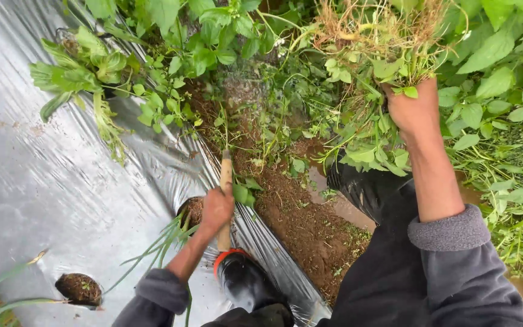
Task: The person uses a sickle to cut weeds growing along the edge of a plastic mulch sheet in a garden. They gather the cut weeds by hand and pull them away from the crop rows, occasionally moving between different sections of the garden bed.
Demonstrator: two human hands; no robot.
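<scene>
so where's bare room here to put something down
Free: the silver plastic sheet left of the left hand, and the bare soil strip between sheet and boot. Crowded: the weeds around the right hand.

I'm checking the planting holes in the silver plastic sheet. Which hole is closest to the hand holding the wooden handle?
The hole right beside the left hand, with thin green leaves coming out. The other hole lies apart, near the lower left edge.
</scene>
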